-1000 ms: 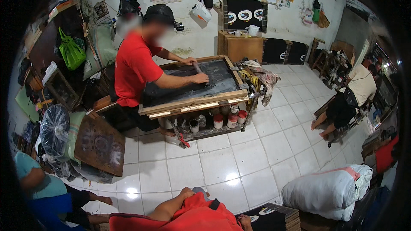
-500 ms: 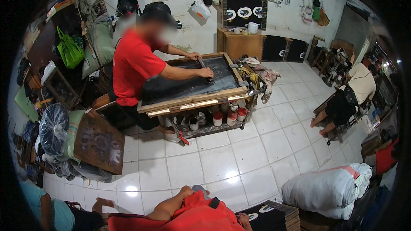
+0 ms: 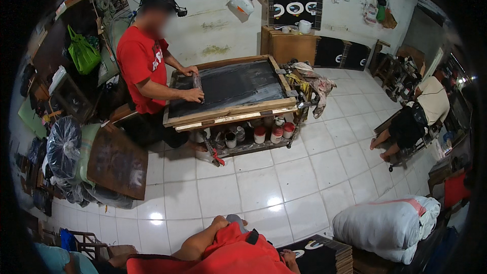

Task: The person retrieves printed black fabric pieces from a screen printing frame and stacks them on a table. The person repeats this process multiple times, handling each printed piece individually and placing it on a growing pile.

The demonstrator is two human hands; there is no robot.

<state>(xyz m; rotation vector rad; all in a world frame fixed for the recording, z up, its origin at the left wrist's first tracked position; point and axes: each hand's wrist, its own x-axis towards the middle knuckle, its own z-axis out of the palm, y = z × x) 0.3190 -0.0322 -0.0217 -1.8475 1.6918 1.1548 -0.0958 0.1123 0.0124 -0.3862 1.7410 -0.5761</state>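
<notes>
My left hand (image 3: 220,221) rests by my knee, against grey cloth (image 3: 234,218) at the lower middle; its fingers are too small and partly hidden to make out. My right hand (image 3: 290,258) lies at the edge of my red clothing (image 3: 228,248), beside a stack of black printed panels (image 3: 319,254). Its fingers are mostly hidden. Across the floor, a co-worker in a red shirt (image 3: 142,68) grips a squeegee (image 3: 198,85) with both hands on a wood-framed printing screen (image 3: 238,83).
Paint tubs (image 3: 259,134) stand on the shelf under the screen. A big white sack (image 3: 388,227) lies at right, a brown board (image 3: 116,162) and bagged bundles (image 3: 64,147) at left. Another person (image 3: 431,101) bends at the far right; a teal-shirted person (image 3: 56,259) is at lower left.
The co-worker has drawn the squeegee leftward across the screen and straightened up. The teal-shirted person has shifted lower in the picture. My own hands stay nearly where they were.
</notes>
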